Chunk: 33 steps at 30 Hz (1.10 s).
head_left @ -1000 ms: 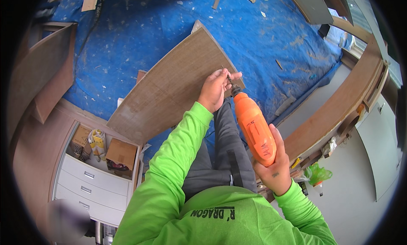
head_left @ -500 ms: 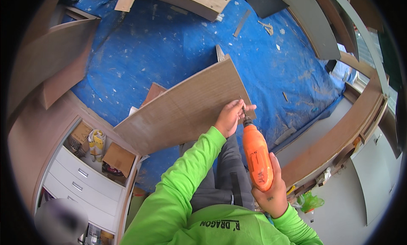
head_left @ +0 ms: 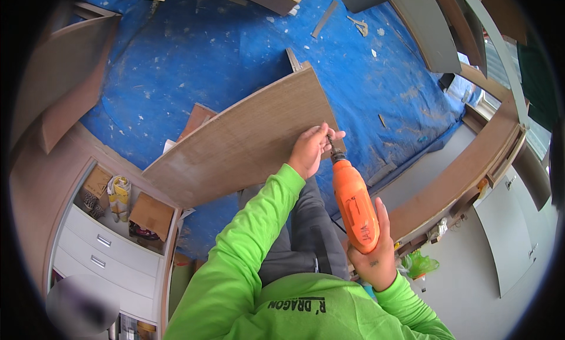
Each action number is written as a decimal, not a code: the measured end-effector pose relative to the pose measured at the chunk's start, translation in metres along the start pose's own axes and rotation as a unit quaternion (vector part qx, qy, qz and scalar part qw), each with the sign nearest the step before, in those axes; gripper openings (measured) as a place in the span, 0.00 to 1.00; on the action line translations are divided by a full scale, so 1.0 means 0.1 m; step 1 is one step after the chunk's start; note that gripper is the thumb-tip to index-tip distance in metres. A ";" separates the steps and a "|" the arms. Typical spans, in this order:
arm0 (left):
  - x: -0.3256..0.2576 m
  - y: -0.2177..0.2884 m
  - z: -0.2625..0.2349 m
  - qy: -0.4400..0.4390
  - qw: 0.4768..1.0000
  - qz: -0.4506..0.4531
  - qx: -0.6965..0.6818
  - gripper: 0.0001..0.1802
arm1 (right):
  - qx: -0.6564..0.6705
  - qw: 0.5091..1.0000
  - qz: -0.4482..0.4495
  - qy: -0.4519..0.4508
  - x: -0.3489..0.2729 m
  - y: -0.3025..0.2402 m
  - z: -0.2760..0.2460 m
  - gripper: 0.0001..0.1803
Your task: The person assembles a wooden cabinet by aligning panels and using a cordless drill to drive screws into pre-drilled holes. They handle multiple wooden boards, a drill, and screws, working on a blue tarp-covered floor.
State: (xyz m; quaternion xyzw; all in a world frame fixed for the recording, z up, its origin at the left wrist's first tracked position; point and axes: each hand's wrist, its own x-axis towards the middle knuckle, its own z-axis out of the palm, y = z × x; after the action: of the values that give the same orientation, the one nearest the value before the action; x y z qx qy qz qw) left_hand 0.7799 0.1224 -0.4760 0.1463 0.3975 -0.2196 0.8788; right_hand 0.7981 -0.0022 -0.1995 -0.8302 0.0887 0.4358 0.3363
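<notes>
An orange power drill (head_left: 355, 205) is held by the right hand (head_left: 376, 260), whose palm and fingers are wrapped about its rear end, with one finger laid straight along its side; the grip underneath is hidden. From there the drill is pointed forward to the left hand (head_left: 311, 150), where the drill bit (head_left: 331, 143) and the chuck (head_left: 338, 156) are found. The left hand is partly open, its thumb and fingers curled beside the bit; whether the bit is actually pinched cannot be told. Behind and to the left of that hand, a wooden panel (head_left: 247, 140) is seen, and contact between the two cannot be made out. The drill is judged to be hard-shelled, stiff and fairly heavy, with a smooth body that may slip in a loose hold; it is best taken by its rear grip, with the body supported if needed. The bit is judged slim, rigid and sharp, so only a light touch well back from its tip is advised. Counted, one drill, one bit and one panel are seen at the hands. Well to the left of the left hand, two cardboard boxes (head_left: 150, 215) and one yellow-and-white bag (head_left: 119, 193) are stored above white drawers (head_left: 109, 228), on which two handles (head_left: 103, 240) are visible. Just right of the right hand, one green plastic bag (head_left: 421, 263) is seen.
</notes>
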 end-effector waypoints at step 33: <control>-1.07 0.37 1.34 -0.185 0.734 0.484 0.439 0.19 | -0.045 0.997 -0.042 -0.049 0.13 -0.08 -0.29 0.50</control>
State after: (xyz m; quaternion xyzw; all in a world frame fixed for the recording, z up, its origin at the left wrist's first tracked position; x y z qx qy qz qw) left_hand 0.8208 0.1249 -0.3057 0.6453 -0.0384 0.0626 0.7604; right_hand 0.8287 -0.0127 -0.1947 -0.8253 0.0178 0.4648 0.3201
